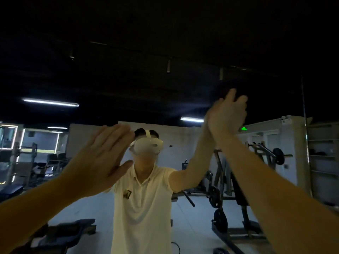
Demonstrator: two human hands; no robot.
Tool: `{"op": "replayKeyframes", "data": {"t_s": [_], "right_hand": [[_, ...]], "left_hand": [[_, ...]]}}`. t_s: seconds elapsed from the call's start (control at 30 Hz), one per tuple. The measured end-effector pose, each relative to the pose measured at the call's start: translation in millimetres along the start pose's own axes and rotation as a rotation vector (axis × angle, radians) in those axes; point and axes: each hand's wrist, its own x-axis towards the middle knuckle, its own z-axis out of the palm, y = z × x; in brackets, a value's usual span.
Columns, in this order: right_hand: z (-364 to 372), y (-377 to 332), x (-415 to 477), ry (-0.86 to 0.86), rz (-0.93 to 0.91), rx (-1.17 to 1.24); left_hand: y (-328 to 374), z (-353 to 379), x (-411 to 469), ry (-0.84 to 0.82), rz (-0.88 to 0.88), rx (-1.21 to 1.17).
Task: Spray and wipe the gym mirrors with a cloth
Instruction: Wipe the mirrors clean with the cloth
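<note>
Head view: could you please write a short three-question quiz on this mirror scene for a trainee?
1. True or false: the left hand grips a spray bottle.
2. Which hand is raised higher in front of the mirror? A: left hand. B: right hand.
3. Fill in: the reflected person wears a white ____ over the eyes.

Key: 1 false, it is open and flat; 2 B; 3 headset.

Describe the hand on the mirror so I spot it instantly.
The mirror fills the view, reflecting the gym. Right of the reflected white shirt, the right hand is raised highest, meeting its own reflection; the left hand sits lower, flat and open.
</note>
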Motion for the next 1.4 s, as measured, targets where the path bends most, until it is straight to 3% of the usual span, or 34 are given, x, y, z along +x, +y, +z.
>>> {"op": "replayKeyframes", "data": {"t_s": [0.2,0.33,0.37,0.4,0.57,0.67,0.73,0.97,1.1,1.17,1.2,1.27,1.4], "right_hand": [[13.1,-134.4,-88.3,-0.03,-0.359,0.117],[8.4,-96.6,-60.0,-0.083,-0.788,-0.029],[7.5,-75.7,-43.2,-0.073,-0.824,-0.1],[4.4,-52.8,-24.6,-0.057,-0.776,-0.161],[-18.8,67.7,43.8,-0.039,-0.152,-0.256],[-6.5,54.7,53.8,-0.003,0.097,-0.218],[8.3,23.3,49.6,0.045,0.146,-0.142],[20.0,-96.3,-12.9,0.042,-0.229,0.028],[9.4,-122.1,-72.3,-0.123,-0.767,0.139],[4.8,-104.4,-67.9,-0.13,-1.056,0.078],[4.3,-88.1,-54.8,-0.11,-1.105,0.035],[3.8,-43.1,-21.1,-0.078,-0.96,-0.056],[-5.5,56.8,15.7,-0.026,-0.222,-0.095]], "left_hand": [[-26.5,-18.0,39.5,0.203,-0.249,-0.081],[-16.3,-3.2,62.2,0.184,-0.325,-0.117],[-13.8,3.5,65.0,0.158,-0.322,-0.111],[-12.0,10.6,65.9,0.143,-0.315,-0.1],[-10.8,22.9,65.6,0.179,-0.301,-0.05],[-9.3,23.4,66.1,0.181,-0.312,-0.038],[-9.4,23.4,65.6,0.173,-0.305,-0.04],[-10.2,23.8,65.7,0.211,-0.29,-0.046],[-10.2,24.6,65.2,0.239,-0.284,-0.057],[-10.0,25.3,65.0,0.246,-0.285,-0.055],[-10.3,25.8,65.0,0.245,-0.282,-0.056],[-11.4,26.1,64.7,0.237,-0.282,-0.048],[-10.4,26.1,63.8,0.212,-0.299,-0.04]]}}
